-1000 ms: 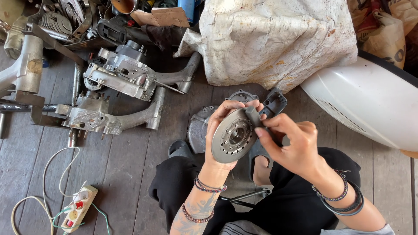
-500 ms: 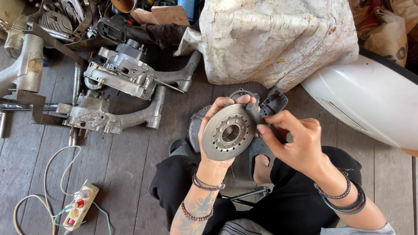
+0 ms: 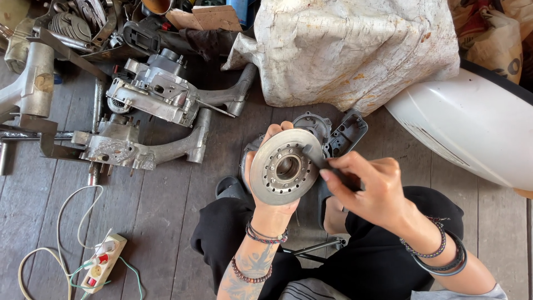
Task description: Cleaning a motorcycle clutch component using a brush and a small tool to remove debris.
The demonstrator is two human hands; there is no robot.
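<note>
Left hand (image 3: 272, 183) grips metal disc (image 3: 283, 166).

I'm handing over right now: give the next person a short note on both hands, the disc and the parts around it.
Left hand: grips the round metal disc upright by its rim.
Right hand: holds a small dark tool whose tip lies on the disc's face.
Nearby: dark cover behind the disc, engine casings on the plank floor.
Done or left: the pictures do not settle it.
</note>
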